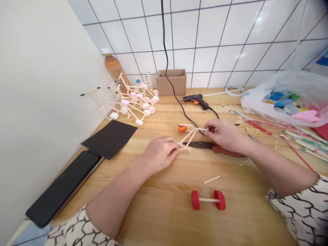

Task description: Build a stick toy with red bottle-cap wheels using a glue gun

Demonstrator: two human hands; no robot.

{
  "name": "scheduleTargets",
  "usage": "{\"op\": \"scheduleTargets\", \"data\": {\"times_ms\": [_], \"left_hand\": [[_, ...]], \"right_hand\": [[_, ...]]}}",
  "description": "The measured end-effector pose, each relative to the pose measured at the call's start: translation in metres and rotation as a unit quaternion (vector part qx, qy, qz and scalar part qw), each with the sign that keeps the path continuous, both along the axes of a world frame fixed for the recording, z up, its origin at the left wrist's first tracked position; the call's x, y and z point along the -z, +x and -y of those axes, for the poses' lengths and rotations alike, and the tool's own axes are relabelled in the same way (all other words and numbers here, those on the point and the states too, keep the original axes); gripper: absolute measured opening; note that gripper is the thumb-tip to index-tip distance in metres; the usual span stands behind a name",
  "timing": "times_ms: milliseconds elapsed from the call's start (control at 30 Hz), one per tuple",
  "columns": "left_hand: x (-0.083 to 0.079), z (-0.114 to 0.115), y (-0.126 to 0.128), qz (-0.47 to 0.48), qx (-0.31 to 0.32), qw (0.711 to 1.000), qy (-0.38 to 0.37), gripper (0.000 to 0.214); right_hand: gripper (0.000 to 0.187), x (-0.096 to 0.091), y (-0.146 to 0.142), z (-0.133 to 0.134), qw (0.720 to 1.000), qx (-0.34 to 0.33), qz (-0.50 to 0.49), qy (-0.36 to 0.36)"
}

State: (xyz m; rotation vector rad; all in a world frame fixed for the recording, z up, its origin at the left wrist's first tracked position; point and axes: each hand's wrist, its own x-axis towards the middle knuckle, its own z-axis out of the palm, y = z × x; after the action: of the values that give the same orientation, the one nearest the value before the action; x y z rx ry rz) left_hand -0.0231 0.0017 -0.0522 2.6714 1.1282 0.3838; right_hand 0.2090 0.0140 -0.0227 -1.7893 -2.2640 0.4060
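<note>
Between my hands is a small frame of thin wooden sticks (189, 136), low over the table. My left hand (161, 153) pinches its left end, and the fingertips hide that part. My right hand (228, 135) is closed on the end of its upper stick, where a small dark piece shows at the fingers. Just behind the frame sits an orange bottle cap (181, 127). Red-handled pliers (227, 150) lie under my right wrist, jaws pointing left. Closer to me are a loose stick (212, 179) and two red bottle caps joined by a stick axle (208, 200).
Several finished stick models with pink and white caps (135, 99) stand at the back left by a drink bottle (114, 65). A cardboard box (171, 82), glue gun (197, 100), black cord (176, 99), bag of caps (287, 99), black sheet (110, 138) and phone (64, 186) surround the workspace.
</note>
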Motion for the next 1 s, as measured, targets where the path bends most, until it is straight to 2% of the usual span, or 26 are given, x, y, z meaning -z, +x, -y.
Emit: {"op": "scheduleTargets", "data": {"times_ms": [367, 633, 733, 867, 1000], "left_hand": [[-0.005, -0.002, -0.002, 0.008, -0.014, 1.0, -0.017, 0.014], [-0.005, -0.001, -0.001, 0.041, -0.054, 0.997, -0.038, 0.004], [-0.004, 0.0, 0.0, 0.051, -0.075, 0.996, 0.002, 0.01], [0.003, 0.005, 0.005, 0.098, -0.084, 0.986, 0.106, 0.025], [0.008, 0.011, 0.013, 0.071, -0.067, 0.974, 0.204, 0.033]], "right_hand": [[0.015, -0.001, 0.001, -0.001, 0.997, -0.008, -0.079, 0.018], [0.018, -0.006, -0.003, 0.001, 0.993, -0.011, -0.105, 0.043], [0.018, -0.006, -0.003, 0.002, 0.993, -0.015, -0.103, 0.049], [0.017, -0.006, -0.005, 0.003, 0.994, -0.009, -0.089, 0.061], [0.018, -0.005, -0.007, 0.005, 0.994, -0.005, -0.083, 0.077]]}}
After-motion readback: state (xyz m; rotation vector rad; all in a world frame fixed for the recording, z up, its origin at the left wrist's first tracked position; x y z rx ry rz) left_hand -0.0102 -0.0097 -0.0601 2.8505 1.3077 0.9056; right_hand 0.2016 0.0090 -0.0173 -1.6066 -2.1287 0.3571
